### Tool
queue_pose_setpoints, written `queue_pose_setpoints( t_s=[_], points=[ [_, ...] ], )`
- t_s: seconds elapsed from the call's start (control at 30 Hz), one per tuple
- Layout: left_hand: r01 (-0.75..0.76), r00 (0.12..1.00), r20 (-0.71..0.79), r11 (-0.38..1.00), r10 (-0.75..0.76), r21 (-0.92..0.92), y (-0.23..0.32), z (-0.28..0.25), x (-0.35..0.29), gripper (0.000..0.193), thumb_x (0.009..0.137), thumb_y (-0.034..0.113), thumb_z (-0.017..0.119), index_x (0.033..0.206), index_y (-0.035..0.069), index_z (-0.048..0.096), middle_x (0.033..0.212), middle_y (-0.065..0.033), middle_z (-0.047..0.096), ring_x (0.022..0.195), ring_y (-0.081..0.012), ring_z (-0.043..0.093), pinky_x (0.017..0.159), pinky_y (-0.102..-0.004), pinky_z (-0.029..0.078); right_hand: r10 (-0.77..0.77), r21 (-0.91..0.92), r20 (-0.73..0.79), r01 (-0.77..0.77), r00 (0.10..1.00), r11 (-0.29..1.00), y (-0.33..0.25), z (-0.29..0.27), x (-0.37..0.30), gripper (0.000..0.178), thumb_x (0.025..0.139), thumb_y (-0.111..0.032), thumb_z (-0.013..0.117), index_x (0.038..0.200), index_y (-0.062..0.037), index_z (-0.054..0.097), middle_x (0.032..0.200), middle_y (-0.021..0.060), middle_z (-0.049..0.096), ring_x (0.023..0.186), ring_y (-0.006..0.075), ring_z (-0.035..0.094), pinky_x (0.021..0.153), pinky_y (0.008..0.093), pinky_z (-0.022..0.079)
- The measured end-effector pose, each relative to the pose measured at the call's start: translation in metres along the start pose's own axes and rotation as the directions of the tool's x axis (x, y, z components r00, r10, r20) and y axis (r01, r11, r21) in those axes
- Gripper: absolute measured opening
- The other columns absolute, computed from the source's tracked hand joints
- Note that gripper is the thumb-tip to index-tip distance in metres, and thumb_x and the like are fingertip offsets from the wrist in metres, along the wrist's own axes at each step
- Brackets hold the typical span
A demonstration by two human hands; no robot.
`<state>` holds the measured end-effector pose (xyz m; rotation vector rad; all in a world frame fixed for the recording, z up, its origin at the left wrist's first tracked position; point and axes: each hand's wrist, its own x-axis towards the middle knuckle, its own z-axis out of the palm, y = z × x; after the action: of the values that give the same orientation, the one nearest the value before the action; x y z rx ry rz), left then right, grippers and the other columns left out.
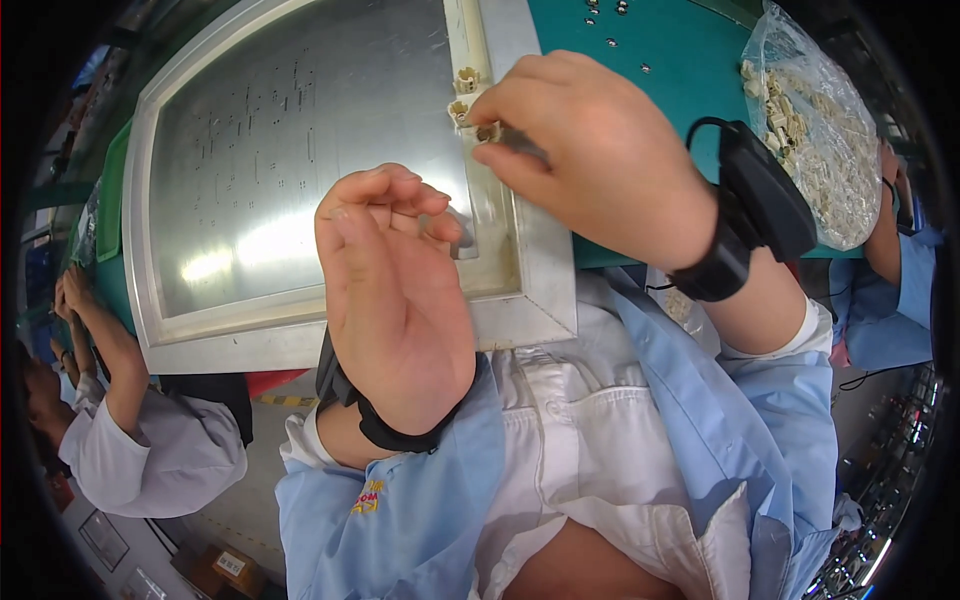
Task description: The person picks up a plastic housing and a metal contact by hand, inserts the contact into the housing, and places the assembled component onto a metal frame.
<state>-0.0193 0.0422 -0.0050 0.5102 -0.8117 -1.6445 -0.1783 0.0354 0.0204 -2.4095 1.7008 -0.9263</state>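
Thumb and forefinger of my right hand [600,130] pinch a small connector-like part [488,133] over the right border of a metal-framed stencil screen [555,305]. Two cream plastic connectors [466,80] lie on that border, just beyond my right fingertips. My left hand [405,290] is raised over the near edge of the screen, palm up and bare. Its fingers are loosely curled and hold nothing that I can see. Beneath it, the shiny grey sheet [370,110] carries rows of small dark slots.
A clear plastic bag [820,150] of cream connectors lies on the green mat [640,110] at right. Small shiny metal parts [612,42] are scattered at the far side. A person in a pale shirt [160,440] works at left; another person's arm [885,230] shows at far right.
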Motion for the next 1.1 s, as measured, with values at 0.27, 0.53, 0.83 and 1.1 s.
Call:
queue_pose_setpoints(
  t_s=[0.27,0.53,0.83,1.1],
  points=[
    [0.033,0.997,0.076,0.998,-0.029,-0.056,0.0,-0.005,0.001,0.024,0.096,0.023,0.034,0.103,0.003,0.046,0.095,-0.0078,0.047,0.084,-0.0142,0.046,0.074,-0.0274,0.036,0.01,-0.195,0.201,0.03,0.98,0.98,0.001,0.015,0.006,0.022,0.069,-0.013,0.067,0.087,-0.0028,0.06,0.081,0.0099,0.059,0.082,0.0272,0.055,0.07,0.0341,0.044],
    [0.188,0.972,0.135,0.982,-0.191,0.035,0.001,-0.003,0.0,0.018,0.094,0.017,0.037,0.101,0.003,0.046,0.092,-0.0061,0.049,0.083,-0.0124,0.044,0.075,-0.0253,0.034,0.321,-0.202,-0.026,-0.319,0.947,0.926,0.054,-0.045,-0.01,0.021,0.076,-0.015,0.064,0.092,-0.0028,0.059,0.084,0.0106,0.058,0.075,0.022,0.057,0.067,0.0323,0.046],
    [0.24,0.948,0.201,0.969,-0.247,0.057,0.001,0.0,-0.001,0.016,0.093,0.014,0.038,0.1,0.002,0.046,0.092,-0.0055,0.049,0.083,-0.0117,0.044,0.076,-0.0254,0.034,0.403,-0.187,0.035,-0.39,0.915,0.902,0.119,-0.038,-0.041,0.016,0.08,-0.013,0.059,0.09,-0.0018,0.057,0.082,0.0121,0.056,0.075,0.0235,0.056,0.066,0.0313,0.045],
    [0.234,0.946,0.211,0.968,-0.248,0.09,0.001,0.003,-0.001,0.014,0.093,0.012,0.038,0.098,0.001,0.045,0.092,-0.0072,0.047,0.082,-0.0127,0.044,0.075,-0.026,0.035,0.414,-0.219,-0.033,-0.411,0.91,0.885,0.123,-0.033,-0.045,0.011,0.08,-0.01,0.057,0.083,0.0,0.054,0.079,0.0128,0.053,0.071,0.0258,0.054,0.064,0.0321,0.043]
  ],
)
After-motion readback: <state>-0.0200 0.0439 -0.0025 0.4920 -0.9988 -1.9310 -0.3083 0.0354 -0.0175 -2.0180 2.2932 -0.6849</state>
